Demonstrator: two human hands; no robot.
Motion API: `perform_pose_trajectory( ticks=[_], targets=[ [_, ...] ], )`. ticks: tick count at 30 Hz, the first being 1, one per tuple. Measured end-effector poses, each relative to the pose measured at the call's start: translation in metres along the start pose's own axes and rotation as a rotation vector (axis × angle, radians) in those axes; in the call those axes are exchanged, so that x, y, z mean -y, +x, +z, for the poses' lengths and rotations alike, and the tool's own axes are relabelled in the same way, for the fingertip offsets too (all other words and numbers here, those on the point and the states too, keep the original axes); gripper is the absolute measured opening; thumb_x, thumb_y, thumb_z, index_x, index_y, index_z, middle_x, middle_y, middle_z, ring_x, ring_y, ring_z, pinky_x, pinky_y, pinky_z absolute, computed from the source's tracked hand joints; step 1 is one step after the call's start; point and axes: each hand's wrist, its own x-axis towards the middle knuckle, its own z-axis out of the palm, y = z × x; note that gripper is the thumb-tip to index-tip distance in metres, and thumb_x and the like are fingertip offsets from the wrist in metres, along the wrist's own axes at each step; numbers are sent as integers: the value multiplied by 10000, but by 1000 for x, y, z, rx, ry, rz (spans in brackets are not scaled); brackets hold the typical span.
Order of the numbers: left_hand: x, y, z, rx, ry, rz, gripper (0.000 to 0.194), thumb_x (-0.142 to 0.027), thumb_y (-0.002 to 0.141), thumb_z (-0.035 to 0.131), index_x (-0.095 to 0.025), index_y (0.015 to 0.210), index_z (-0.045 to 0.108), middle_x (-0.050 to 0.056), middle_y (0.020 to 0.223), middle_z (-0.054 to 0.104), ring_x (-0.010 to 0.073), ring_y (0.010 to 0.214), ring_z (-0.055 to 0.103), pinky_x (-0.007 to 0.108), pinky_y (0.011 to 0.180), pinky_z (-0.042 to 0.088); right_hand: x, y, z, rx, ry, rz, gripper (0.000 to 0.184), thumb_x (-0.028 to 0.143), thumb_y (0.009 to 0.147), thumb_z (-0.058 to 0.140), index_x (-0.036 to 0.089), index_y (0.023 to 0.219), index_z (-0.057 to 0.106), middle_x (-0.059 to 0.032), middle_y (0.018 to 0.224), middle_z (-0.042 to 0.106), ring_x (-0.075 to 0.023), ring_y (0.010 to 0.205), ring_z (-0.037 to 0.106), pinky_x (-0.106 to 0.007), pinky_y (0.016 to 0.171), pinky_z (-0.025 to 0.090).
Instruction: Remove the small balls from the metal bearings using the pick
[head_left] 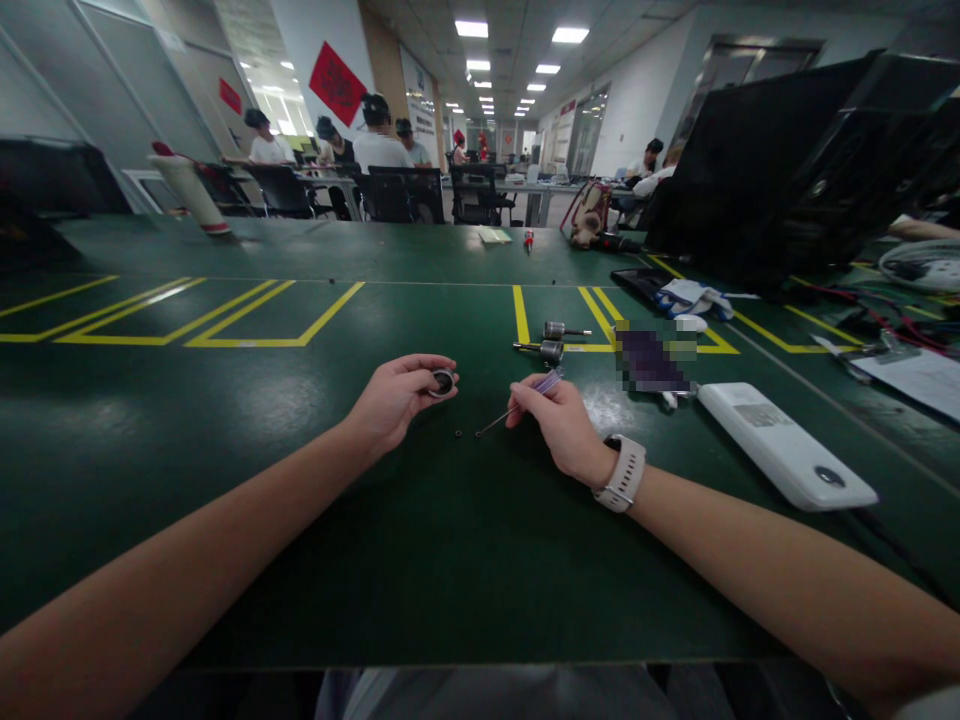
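White wall (646,92), lit rectangular ceiling lights (472,29), black office chairs (405,194), green table (225,405) with yellow tape (521,315)

Over the green worktop (450,580), I see a round dark metal part (443,382) in the left hand (397,402), left of the right hand (559,420), which holds a slim purple-handled tool (550,380). A tiny dark ring (458,434) lies between them, just left of the tool's tip. Beyond the right hand lie two cylindrical grey metal pieces (553,351), one behind the other; right of it, a white oblong device (780,445).
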Motion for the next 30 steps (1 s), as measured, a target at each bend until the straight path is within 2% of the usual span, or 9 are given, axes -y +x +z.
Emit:
perform_pose_trajectory(
  ticks=[2, 7, 12, 16, 20, 24, 30],
  targets=[
    [0, 0, 1, -7, -1, 8, 283, 62, 603, 519, -92, 775, 683, 117, 944, 674, 206, 877, 652, 290, 756, 579, 6, -4, 1, 19, -153, -75, 240, 332, 865, 508, 192, 683, 578, 18, 587, 593, -141, 594, 585, -308, 652, 442],
    [1, -2, 2, -25, 9, 3, 271, 47, 623, 549, -82, 813, 694, 124, 939, 691, 182, 834, 658, 268, 759, 570, 15, -15, 7, 99, -521, -385, 174, 268, 875, 511, 203, 745, 606, -23, 725, 640, -166, 710, 580, -325, 686, 428],
    [1, -2, 2, -36, 40, 11, 236, 21, 637, 591, -85, 821, 694, 99, 877, 701, 161, 791, 664, 234, 730, 563, 14, -19, 9, 148, -574, -578, 109, 235, 877, 518, 191, 840, 611, -45, 793, 659, -176, 775, 582, -349, 759, 435],
    [1, -3, 3, -18, 61, 13, 252, 13, 625, 603, -85, 837, 698, 99, 894, 707, 159, 791, 667, 231, 728, 559, 17, -21, 9, 171, -597, -659, 115, 240, 888, 500, 197, 882, 607, -58, 860, 662, -185, 853, 586, -360, 818, 437],
    [2, -4, 2, -3, 82, 23, 269, 7, 620, 610, -93, 851, 705, 99, 909, 710, 165, 817, 669, 240, 757, 556, 18, -21, 9, 158, -586, -624, 113, 250, 885, 509, 203, 860, 608, -48, 838, 661, -182, 833, 590, -361, 816, 436],
    [2, -4, 2, -11, 106, 17, 277, 4, 623, 611, -99, 862, 706, 101, 933, 708, 172, 839, 670, 244, 772, 552, 16, -18, 8, 59, -497, -447, 182, 288, 892, 498, 208, 769, 607, -30, 759, 651, -175, 751, 595, -347, 746, 437],
    [0, -5, 4, -31, 113, -1, 273, 8, 620, 607, -98, 850, 707, 103, 936, 706, 171, 830, 669, 249, 768, 553, 13, -12, 6, 79, -410, -286, 262, 335, 909, 465, 202, 730, 603, -13, 739, 638, -159, 727, 597, -316, 703, 435]
  ],
)
